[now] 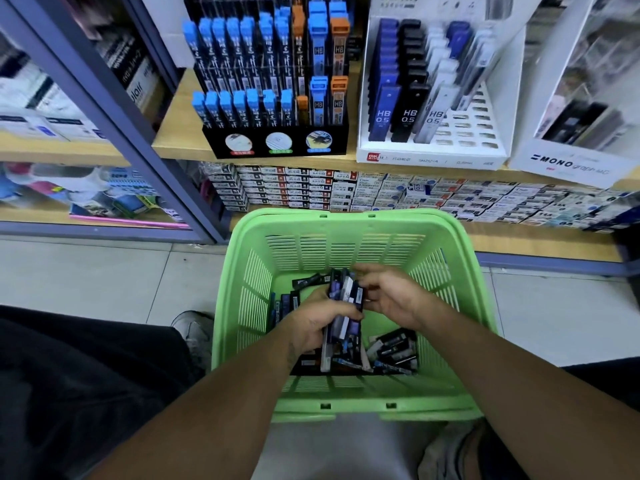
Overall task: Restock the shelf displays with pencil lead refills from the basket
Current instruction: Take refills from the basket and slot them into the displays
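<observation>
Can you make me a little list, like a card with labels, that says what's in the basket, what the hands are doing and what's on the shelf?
basket: green plastic basket on the floor, by the shelf
in basket: loose lead refill packs
left hand: left hand grips a bundle of refill packs
right hand: right hand holds the top of the same bundle
shelf, left: black display with blue-capped and orange-capped refills
shelf, right: white display, HB 0.5 packs, some slots empty
</observation>
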`<state>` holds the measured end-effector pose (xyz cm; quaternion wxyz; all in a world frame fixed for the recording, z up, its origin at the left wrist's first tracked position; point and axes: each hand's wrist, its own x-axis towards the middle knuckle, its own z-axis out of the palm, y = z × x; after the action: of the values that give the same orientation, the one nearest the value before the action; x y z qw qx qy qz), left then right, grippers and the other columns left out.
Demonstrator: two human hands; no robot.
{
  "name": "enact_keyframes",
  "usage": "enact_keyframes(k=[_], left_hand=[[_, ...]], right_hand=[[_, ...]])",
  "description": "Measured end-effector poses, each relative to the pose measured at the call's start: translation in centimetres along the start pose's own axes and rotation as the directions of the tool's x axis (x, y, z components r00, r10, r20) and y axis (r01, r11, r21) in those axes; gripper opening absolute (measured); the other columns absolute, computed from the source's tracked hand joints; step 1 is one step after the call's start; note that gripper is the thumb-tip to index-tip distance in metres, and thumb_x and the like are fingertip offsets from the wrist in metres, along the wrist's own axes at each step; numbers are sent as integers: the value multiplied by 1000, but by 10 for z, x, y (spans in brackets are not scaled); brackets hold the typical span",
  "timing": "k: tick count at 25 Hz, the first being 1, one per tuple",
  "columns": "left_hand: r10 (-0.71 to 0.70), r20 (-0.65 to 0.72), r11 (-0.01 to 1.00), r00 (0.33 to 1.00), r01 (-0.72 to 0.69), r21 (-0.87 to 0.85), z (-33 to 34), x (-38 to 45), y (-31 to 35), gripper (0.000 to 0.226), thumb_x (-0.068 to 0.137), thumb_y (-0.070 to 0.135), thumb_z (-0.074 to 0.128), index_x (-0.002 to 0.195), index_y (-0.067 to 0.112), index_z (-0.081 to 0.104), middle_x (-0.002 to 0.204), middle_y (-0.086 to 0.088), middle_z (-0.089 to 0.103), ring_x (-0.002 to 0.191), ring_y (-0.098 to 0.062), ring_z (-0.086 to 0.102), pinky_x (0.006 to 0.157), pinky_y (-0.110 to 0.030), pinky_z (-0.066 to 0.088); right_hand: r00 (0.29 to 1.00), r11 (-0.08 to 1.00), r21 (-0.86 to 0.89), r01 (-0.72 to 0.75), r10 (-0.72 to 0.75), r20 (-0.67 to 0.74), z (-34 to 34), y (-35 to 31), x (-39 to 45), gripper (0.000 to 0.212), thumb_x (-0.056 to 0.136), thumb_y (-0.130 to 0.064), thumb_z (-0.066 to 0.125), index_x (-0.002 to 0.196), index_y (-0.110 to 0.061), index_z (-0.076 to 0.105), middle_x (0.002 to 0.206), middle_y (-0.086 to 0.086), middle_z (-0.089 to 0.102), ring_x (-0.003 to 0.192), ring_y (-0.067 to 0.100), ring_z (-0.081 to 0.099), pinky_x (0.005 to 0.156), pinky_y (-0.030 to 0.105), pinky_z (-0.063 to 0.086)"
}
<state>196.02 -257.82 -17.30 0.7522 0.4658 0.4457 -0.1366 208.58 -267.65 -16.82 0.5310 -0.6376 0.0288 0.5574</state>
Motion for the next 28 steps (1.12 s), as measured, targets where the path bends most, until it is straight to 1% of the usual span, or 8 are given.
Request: enact_keyframes(k=[3, 8, 11, 15, 19, 24, 26, 28], left_hand=[[-63, 48, 995, 997, 59, 74, 1, 1, 0, 79, 57, 5, 87, 128, 12, 53, 118, -13, 69, 108, -31, 66, 91, -51, 56], [36, -22, 986, 999, -32, 165, -2, 7, -1, 36, 77, -13, 66, 97, 17, 62, 93, -7, 69, 79, -18, 66, 70, -33, 57], [76, 7, 972, 997, -75, 224, -5, 11, -4, 41, 72, -12, 70, 98, 20, 66, 105, -13, 73, 87, -22, 69, 76, -36, 59], [37, -10, 978, 999, -34, 206, -6, 14, -6, 35, 71, -10, 72, 103, 3, 68, 87, -15, 74, 73, -28, 71, 69, -40, 61], [7, 9, 983, 1000, -8, 183, -4, 12, -6, 33, 69, -7, 75, 101, 0, 67, 84, -17, 72, 76, -30, 70, 73, -44, 61], [-8, -113, 999, 994, 4, -32, -6, 8, 0, 40, 71, -3, 77, 106, 4, 60, 99, -19, 71, 83, -33, 69, 65, -42, 60], [3, -172, 983, 985, -34, -179, -11, 12, 3, 37, 77, -4, 74, 111, -1, 60, 91, -18, 71, 72, -28, 69, 57, -35, 59], [24, -232, 954, 972, -92, -287, -14, 14, 11, 22, 82, -5, 70, 103, -5, 63, 81, -17, 69, 64, -26, 67, 59, -36, 59]], right_hand=[[995, 995, -69, 65, -60, 76, 7, -8, -8, 41, 99, -19, 58, 139, -23, 53, 131, -2, 63, 111, 12, 58, 92, 33, 50], [976, 895, -439, 79, 19, 215, 7, -2, -4, 94, 61, -41, 90, 145, -34, 48, 154, 5, 40, 139, 21, 40, 111, 44, 41], [988, 880, -461, 119, -62, 138, 5, 3, 4, 69, 66, -38, 90, 129, -38, 63, 138, 6, 57, 123, 19, 56, 99, 40, 54], [983, 883, -437, 172, -184, 15, 9, 3, 8, 20, 94, -35, 68, 110, -26, 74, 107, 1, 73, 97, 18, 70, 87, 42, 60], [943, 825, -536, 178, -298, -147, 8, 4, 15, 33, 101, -40, 54, 92, -17, 75, 89, 5, 76, 83, 24, 71, 77, 37, 60], [895, 980, 18, 196, -171, -412, 1, -4, 21, 29, 107, -21, 42, 96, 0, 57, 76, 13, 61, 60, 22, 65, 69, 39, 61], [946, 988, -146, 53, -97, -310, -2, -5, 16, 19, 105, -12, 47, 105, 3, 59, 76, 10, 56, 50, 13, 49, 49, 29, 49], [992, 849, -521, -90, 30, -123, -1, 1, 10, 14, 95, -4, 61, 108, -3, 63, 78, 8, 61, 47, 9, 39, 40, 23, 31]])
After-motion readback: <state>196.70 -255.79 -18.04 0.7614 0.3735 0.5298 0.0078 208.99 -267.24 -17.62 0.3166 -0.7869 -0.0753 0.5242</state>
